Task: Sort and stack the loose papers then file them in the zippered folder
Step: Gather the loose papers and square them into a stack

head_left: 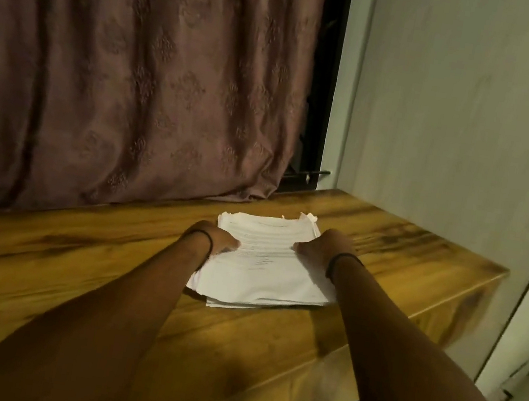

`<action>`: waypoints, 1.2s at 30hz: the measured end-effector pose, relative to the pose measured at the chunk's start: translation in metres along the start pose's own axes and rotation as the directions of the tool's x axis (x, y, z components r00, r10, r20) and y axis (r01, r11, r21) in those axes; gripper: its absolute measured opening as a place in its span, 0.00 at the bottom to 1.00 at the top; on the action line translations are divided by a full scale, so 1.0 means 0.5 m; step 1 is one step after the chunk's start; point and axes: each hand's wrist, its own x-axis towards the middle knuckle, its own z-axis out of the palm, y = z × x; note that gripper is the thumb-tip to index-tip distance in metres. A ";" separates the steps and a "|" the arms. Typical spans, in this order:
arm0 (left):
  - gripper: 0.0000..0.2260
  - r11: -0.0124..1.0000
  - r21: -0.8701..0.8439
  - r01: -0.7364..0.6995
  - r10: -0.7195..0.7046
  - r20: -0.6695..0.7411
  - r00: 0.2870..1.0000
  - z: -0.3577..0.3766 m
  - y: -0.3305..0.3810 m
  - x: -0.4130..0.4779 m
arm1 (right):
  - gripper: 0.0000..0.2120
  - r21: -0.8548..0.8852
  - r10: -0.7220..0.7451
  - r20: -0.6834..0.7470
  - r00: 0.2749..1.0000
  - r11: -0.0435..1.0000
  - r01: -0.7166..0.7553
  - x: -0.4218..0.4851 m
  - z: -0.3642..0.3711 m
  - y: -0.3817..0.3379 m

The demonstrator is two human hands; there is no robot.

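We grip the stack of papers (267, 263) on the wooden worktop (71, 273) — left hand (215, 239) and right hand (328, 248) clasping its side edges — apparently squaring it, with the ragged edges needing alignment next and no folder visible.

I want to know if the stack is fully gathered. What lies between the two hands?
In the head view, only the paper stack lies between the left hand and right hand, resting on the wooden table. No folder shows.
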 end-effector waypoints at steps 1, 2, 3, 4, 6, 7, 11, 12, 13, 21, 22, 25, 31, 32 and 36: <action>0.19 1.000 -0.013 0.004 -0.003 0.037 0.999 0.000 0.004 0.004 | 0.29 -0.054 -0.053 0.021 0.998 0.997 0.055 0.002 0.007 -0.006; 0.19 1.000 -0.004 0.005 -0.004 0.064 0.998 0.000 0.005 0.007 | 0.31 -0.096 -0.084 0.050 0.995 0.991 0.089 0.003 0.011 -0.013; 0.21 1.000 0.009 0.004 -0.005 0.064 0.998 0.000 0.003 0.013 | 0.32 -0.094 -0.087 0.063 0.994 0.991 0.093 0.004 0.014 -0.017; 0.22 1.000 0.025 0.003 -0.004 0.061 0.998 -0.002 -0.001 0.018 | 0.31 -0.090 -0.066 0.083 0.994 0.993 0.073 0.010 0.015 -0.019; 0.23 0.999 0.032 0.000 -0.003 0.095 0.995 -0.008 -0.009 0.025 | 0.31 -0.049 -0.005 0.112 0.994 0.999 0.010 0.011 0.017 -0.019; 0.23 1.000 0.000 0.003 -0.003 0.105 0.994 -0.009 -0.014 0.033 | 0.32 -0.010 0.026 0.118 0.993 1.000 -0.025 0.012 0.019 -0.016; 0.26 0.991 -0.128 -0.030 0.043 0.100 0.994 -0.018 -0.028 0.037 | 0.29 0.154 0.066 0.029 0.997 0.986 -0.069 0.003 0.030 -0.010; 0.25 0.984 -0.167 -0.055 0.070 0.089 0.994 -0.021 -0.030 0.039 | 0.27 0.186 0.055 0.003 0.998 0.981 -0.055 0.005 0.032 -0.010; 0.24 0.974 -0.213 -0.081 0.101 0.086 0.991 -0.025 -0.032 0.035 | 0.23 0.220 0.035 -0.026 0.999 0.975 -0.029 -0.001 0.029 -0.016; 0.18 0.733 -0.677 -0.058 0.227 0.164 0.960 -0.133 -0.067 -0.050 | 0.12 0.619 -0.218 -0.091 0.972 0.752 0.227 -0.090 -0.034 -0.145; 0.16 0.670 -0.741 -0.038 0.251 0.179 0.951 -0.157 -0.072 -0.067 | 0.10 0.678 -0.283 -0.099 0.954 0.682 0.273 -0.108 -0.043 -0.168; 0.12 0.510 -0.858 -0.059 0.320 0.126 0.939 -0.248 -0.098 -0.102 | 0.08 0.799 -0.460 -0.107 0.881 0.488 0.352 -0.164 -0.054 -0.250; 0.18 0.268 -0.944 -0.195 0.374 -0.085 0.924 -0.418 -0.191 -0.173 | 0.18 0.780 -0.742 0.026 0.670 0.434 0.451 -0.272 -0.034 -0.434; 0.18 0.224 -0.954 -0.198 0.390 -0.099 0.916 -0.438 -0.208 -0.182 | 0.18 0.766 -0.769 0.054 0.637 0.441 0.468 -0.292 -0.033 -0.461; 0.23 0.104 -0.955 -0.277 0.431 -0.207 0.878 -0.530 -0.284 -0.225 | 0.19 0.763 -0.861 0.148 0.487 0.413 0.497 -0.370 -0.005 -0.564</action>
